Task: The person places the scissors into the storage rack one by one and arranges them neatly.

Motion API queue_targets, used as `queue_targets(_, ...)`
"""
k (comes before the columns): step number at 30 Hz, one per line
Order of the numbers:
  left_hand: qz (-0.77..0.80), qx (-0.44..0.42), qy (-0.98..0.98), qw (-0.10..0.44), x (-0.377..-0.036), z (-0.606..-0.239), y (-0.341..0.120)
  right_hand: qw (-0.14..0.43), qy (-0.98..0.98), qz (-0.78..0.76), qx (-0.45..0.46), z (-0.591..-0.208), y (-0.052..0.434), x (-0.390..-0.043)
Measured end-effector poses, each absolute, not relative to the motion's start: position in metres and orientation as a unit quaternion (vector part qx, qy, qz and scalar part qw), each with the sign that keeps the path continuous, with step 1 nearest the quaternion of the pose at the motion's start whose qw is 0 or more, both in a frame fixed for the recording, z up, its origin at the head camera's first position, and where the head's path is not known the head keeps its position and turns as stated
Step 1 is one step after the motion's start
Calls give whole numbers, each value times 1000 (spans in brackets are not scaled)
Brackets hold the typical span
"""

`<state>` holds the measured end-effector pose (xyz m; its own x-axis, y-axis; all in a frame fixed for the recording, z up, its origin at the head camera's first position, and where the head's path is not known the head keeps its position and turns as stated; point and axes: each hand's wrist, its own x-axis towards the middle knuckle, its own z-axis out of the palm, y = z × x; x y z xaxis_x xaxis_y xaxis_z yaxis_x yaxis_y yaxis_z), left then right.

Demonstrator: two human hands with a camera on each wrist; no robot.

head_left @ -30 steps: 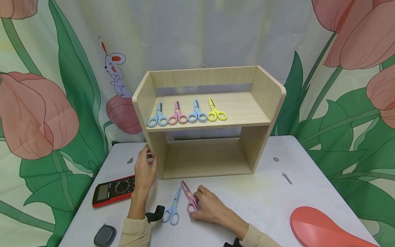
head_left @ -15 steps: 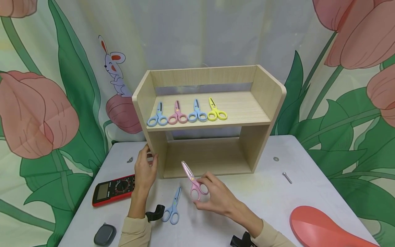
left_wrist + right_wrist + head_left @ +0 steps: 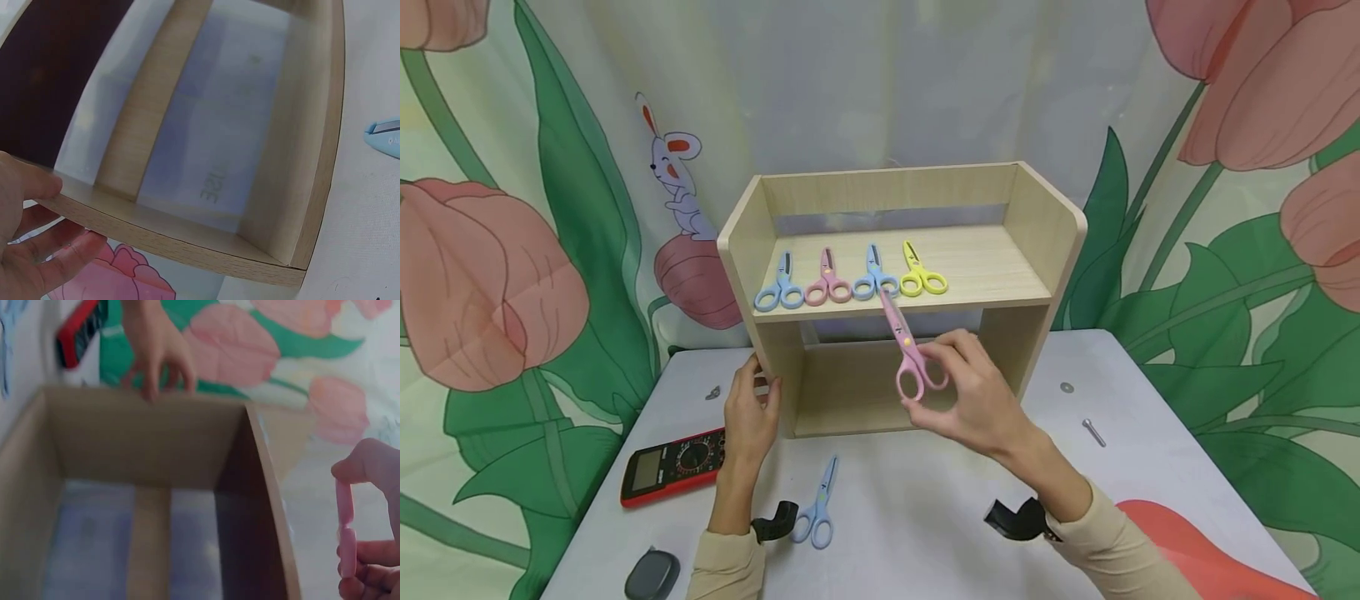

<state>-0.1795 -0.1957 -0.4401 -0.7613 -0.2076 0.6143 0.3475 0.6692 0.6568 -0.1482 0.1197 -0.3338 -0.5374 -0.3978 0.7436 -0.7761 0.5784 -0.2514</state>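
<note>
My right hand [image 3: 973,392] pinches pink scissors [image 3: 912,354] by the handles, blades pointing up and left. They are raised before the wooden shelf [image 3: 902,304], and their tip overlaps the blue scissors on its upper board. In the right wrist view, the pink scissors [image 3: 345,528] appear edge-on between thumb and fingers. My left hand [image 3: 751,421] holds the shelf's left side panel, thumb by the front edge and fingers outside, as the left wrist view shows [image 3: 37,244]. On the upper board lie blue scissors [image 3: 779,287], pink scissors [image 3: 827,283], blue scissors [image 3: 875,279] and yellow scissors [image 3: 921,275] in a row.
Other blue scissors [image 3: 817,512] lie on the white table [image 3: 910,533]. A red multimeter [image 3: 673,467] and a dark grey case [image 3: 652,575] are on the left. To the right are a washer [image 3: 1067,387], a bolt [image 3: 1093,432] and a red paddle-shaped thing [image 3: 1195,550].
My right hand has lifted the pink scissors off the table and carried them up and forward to the upper board's front edge. The left hand has stayed at the side panel.
</note>
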Motion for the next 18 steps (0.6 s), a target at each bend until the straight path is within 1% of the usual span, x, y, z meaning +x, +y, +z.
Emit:
queue_targets(3,-406,-42,-846,345,-179,-440,-195,329,-843,297,305,-310,133,-163)
queue_targets(6,-406,-40,-845,346,-180,-440,-195,311,-865,302,253,-291,144,-181)
queue_targets(12,-405,-42,-845,346,-179,-440,-196,223,-915,298,155,-271,162,-218)
queue_targets(15,-405,-43,-846,345,-179,-441,-196,180,-931,289,132,-267,168,-231)
queue_targets(18,-404,-46,-846,346,-180,-441,-196,154,-938,285,126,-264,172,-238)
